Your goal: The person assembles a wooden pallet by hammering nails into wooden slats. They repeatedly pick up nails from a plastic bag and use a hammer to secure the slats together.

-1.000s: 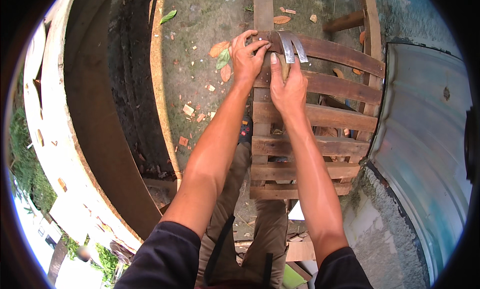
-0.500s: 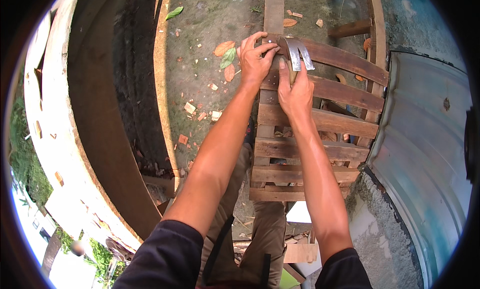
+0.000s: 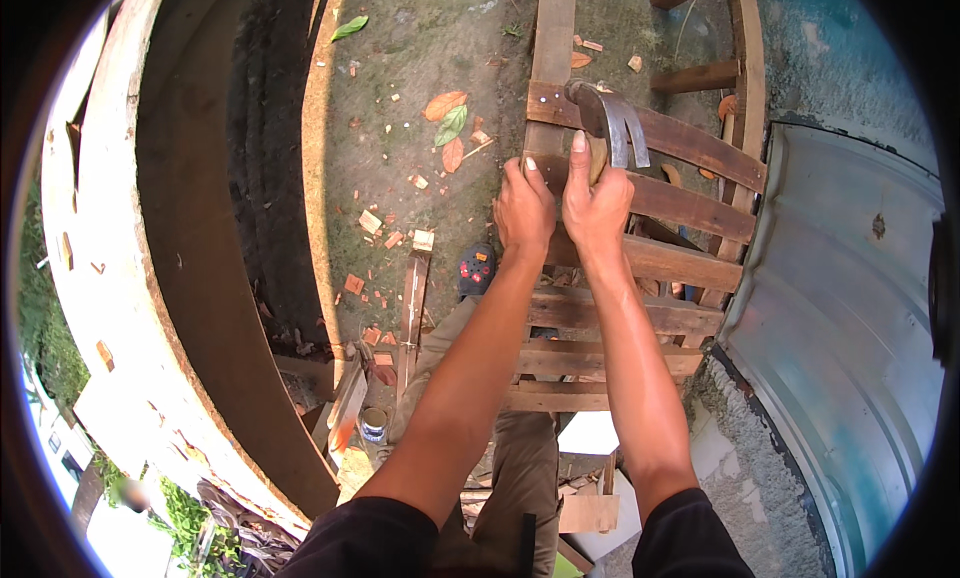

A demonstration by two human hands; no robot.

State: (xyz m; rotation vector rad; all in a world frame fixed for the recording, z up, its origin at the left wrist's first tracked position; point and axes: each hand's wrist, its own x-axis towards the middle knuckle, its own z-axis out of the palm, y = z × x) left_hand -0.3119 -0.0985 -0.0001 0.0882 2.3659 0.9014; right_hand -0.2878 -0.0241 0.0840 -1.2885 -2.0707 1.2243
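My right hand [image 3: 597,206] is closed round the wooden handle of a claw hammer [image 3: 622,130]. The hammer's grey claw points toward me, above the slats. Beside it my left hand [image 3: 524,210] is wrapped over the left end of the second slat, at the side rail [image 3: 553,38]. Brown wooden slats [image 3: 690,195] lie across two rails, forming a ladder-like frame. At the left end of the far slat [image 3: 553,103], small shiny dots look like nail heads. Part of the hammer's handle is hidden by my fingers.
A corrugated metal sheet [image 3: 830,278] stands at the right. Thick planks [image 3: 130,208] rise along the left. Wood chips [image 3: 370,221] and leaves [image 3: 443,105] litter the ground. A can [image 3: 374,424] and a loose wooden stick [image 3: 412,313] are near my leg.
My left hand has left the far slat, where its fingers were pinched, and come nearer to me onto the second slat. The hammer has shifted slightly right and nearer.
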